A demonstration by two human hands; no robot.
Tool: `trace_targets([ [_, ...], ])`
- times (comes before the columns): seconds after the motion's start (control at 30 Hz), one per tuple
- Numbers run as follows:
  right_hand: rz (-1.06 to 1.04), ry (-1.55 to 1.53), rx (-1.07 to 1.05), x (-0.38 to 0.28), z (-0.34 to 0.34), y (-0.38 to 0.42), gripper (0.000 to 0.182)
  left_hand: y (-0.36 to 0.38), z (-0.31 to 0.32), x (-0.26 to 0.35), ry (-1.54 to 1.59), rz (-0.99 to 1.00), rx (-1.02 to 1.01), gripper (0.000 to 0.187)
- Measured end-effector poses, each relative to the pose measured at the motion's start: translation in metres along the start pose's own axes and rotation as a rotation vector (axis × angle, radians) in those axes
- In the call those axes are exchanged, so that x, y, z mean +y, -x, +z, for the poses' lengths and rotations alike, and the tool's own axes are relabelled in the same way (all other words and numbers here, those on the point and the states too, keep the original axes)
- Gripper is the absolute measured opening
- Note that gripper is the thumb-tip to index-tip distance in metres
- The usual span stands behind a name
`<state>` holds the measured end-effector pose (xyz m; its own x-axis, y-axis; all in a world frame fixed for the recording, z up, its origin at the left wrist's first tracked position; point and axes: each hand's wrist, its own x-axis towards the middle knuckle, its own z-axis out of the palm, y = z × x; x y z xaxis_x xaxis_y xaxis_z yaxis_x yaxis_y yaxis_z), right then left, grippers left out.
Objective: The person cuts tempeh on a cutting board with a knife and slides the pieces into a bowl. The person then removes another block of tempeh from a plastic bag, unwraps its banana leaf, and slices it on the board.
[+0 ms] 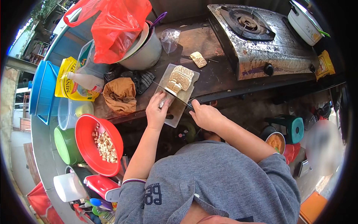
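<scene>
A pale block of what looks like tempeh [181, 77] lies on a white cutting board [175, 114], its near end cut into small pieces. My right hand [204, 115] is wrapped round the dark handle of a knife [178, 98], whose blade slants across the board at the cut end. On the near side of the blade, my left hand [157, 108] is at the board's left edge, fingers curled together. Something small and whitish shows between those fingers; I cannot make out what it is. Another pale slab [198, 59] rests on the counter beyond the board.
A gas stove [257, 56] stands at the right. On the left are a red bowl [84, 143] with small cut cubes, a brown cloth [120, 95], a yellow pouch [64, 80] and a pot [143, 56] under a red plastic bag [115, 30].
</scene>
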<state>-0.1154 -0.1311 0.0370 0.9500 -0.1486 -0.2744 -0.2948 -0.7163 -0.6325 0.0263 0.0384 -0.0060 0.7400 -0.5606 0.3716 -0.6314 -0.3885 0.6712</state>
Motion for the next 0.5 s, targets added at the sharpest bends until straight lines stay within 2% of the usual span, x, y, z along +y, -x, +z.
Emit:
trace_targets([
  [0.1,0.002,-0.004,0.005,0.011,0.001,-0.004,0.028,0.0,0.0,-0.002,0.009,0.016,-0.005,0.031],
  [0.2,-0.108,-0.059,0.058,0.017,-0.006,-0.008,0.028,0.0,-0.002,0.001,0.067,0.004,0.038,0.031],
  [0.5,-0.01,-0.026,0.012,-0.024,-0.019,0.019,0.026,0.005,-0.004,0.001,0.04,-0.038,0.019,0.029],
])
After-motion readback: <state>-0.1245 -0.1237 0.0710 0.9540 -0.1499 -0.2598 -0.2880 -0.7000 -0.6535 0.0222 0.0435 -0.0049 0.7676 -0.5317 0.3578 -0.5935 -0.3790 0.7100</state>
